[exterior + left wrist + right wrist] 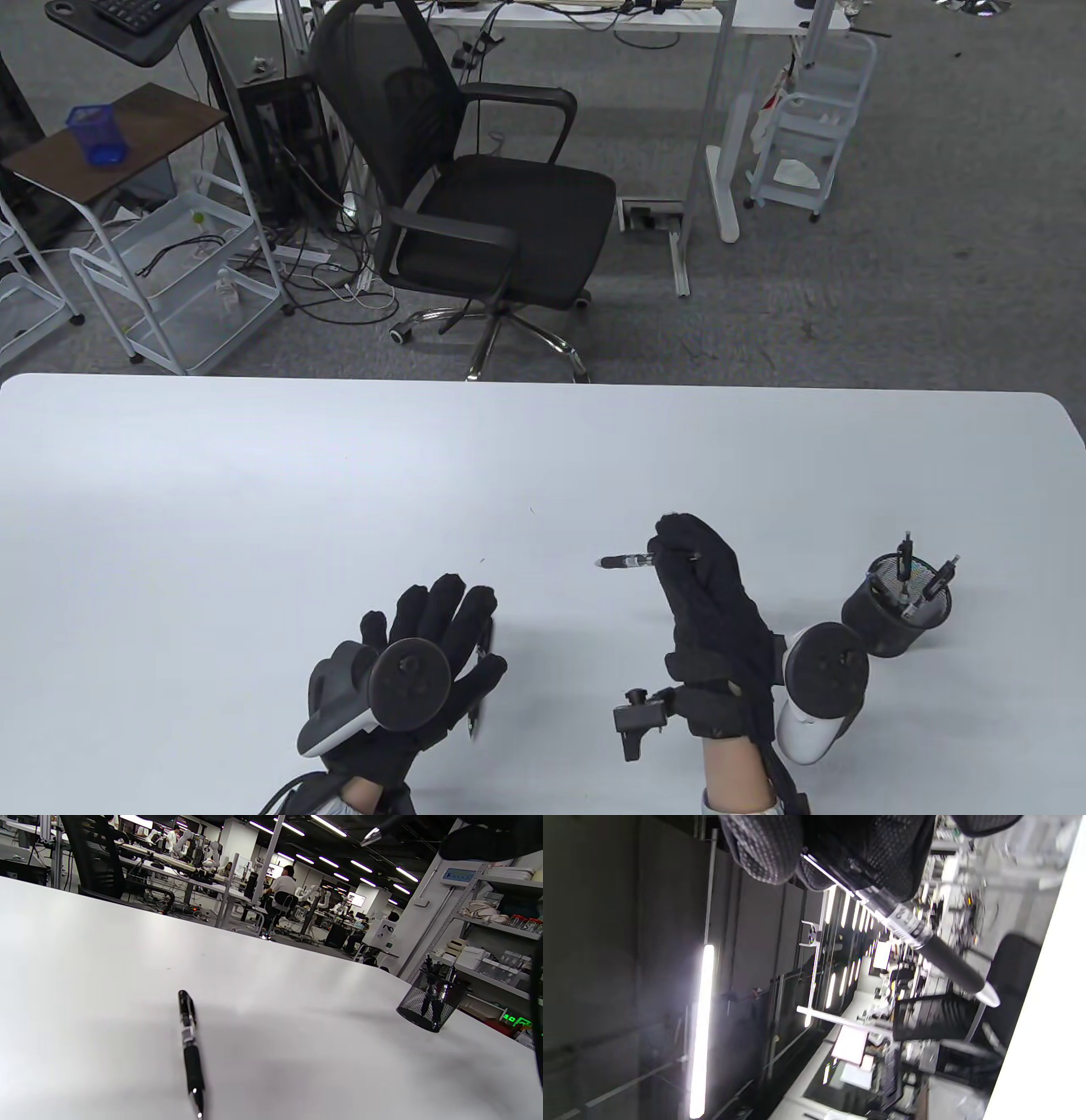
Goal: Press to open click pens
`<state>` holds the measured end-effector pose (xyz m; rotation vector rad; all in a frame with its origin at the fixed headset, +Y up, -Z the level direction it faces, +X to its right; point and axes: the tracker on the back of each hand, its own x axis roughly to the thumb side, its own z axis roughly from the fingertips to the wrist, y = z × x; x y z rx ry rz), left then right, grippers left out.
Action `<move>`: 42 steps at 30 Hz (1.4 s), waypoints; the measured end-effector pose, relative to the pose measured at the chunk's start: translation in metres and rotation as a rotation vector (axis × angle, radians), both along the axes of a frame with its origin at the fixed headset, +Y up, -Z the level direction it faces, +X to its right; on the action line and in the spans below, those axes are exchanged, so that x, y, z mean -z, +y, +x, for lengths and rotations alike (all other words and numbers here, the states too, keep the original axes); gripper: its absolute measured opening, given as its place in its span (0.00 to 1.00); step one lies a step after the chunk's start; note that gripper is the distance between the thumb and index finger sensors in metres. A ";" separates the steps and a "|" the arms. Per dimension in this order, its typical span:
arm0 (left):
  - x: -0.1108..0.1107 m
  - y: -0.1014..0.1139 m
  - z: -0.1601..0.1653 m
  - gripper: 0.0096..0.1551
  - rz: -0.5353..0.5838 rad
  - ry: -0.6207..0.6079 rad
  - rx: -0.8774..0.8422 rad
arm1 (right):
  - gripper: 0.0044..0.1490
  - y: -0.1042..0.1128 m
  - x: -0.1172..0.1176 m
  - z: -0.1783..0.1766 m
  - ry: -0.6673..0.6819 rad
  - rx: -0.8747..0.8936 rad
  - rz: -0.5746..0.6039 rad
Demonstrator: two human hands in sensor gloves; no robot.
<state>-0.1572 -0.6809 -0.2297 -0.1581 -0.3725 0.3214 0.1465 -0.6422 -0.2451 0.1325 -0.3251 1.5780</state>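
Observation:
My right hand [691, 564] is raised above the table and grips a black click pen [626, 560] that points left, its silver tip free. In the right wrist view the gloved fingers [763, 849] curl round the pen's clear upper barrel [927, 944]. My left hand [437, 624] lies low over the table with its fingers straight and spread, holding nothing. A second black pen [482, 675] lies on the table along that hand's right edge. It shows loose in the left wrist view [189, 1043], tip toward the camera.
A black mesh pen cup [897, 604] with several pens stands at the table's right side, also seen in the left wrist view [430, 1003]. The white table [339, 475] ends at its far edge, where an office chair [484, 187] stands on the floor.

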 end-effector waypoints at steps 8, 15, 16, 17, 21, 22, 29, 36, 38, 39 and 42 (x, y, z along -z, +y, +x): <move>0.000 -0.001 0.000 0.40 0.002 0.001 -0.002 | 0.31 -0.040 0.015 -0.005 0.204 0.286 -0.140; 0.000 -0.001 0.001 0.40 0.007 0.007 0.009 | 0.33 -0.053 0.019 -0.010 0.279 0.352 -0.215; -0.001 -0.001 0.001 0.40 0.008 0.007 0.010 | 0.33 -0.053 0.019 -0.010 0.275 0.352 -0.215; -0.001 -0.001 0.001 0.40 0.009 0.006 0.012 | 0.34 -0.054 0.019 -0.010 0.267 0.350 -0.219; -0.001 -0.001 0.001 0.40 0.009 0.005 0.015 | 0.41 -0.055 0.019 -0.009 0.226 0.332 -0.226; -0.001 -0.001 0.002 0.40 0.008 0.004 0.015 | 0.43 -0.056 0.019 -0.009 0.217 0.336 -0.230; -0.001 -0.001 0.002 0.40 0.006 0.007 0.020 | 0.38 -0.061 0.022 -0.010 0.295 0.402 -0.277; -0.001 -0.001 0.003 0.39 0.004 0.005 0.023 | 0.29 -0.061 0.023 -0.021 0.449 0.508 -0.232; -0.001 -0.001 0.003 0.39 0.004 0.005 0.025 | 0.29 -0.063 0.024 -0.022 0.493 0.535 -0.196; -0.001 -0.002 0.004 0.39 0.003 0.004 0.025 | 0.28 -0.065 0.026 -0.023 0.515 0.550 -0.187; -0.001 -0.002 0.004 0.39 0.002 0.004 0.027 | 0.30 -0.067 0.027 -0.028 0.542 0.566 -0.181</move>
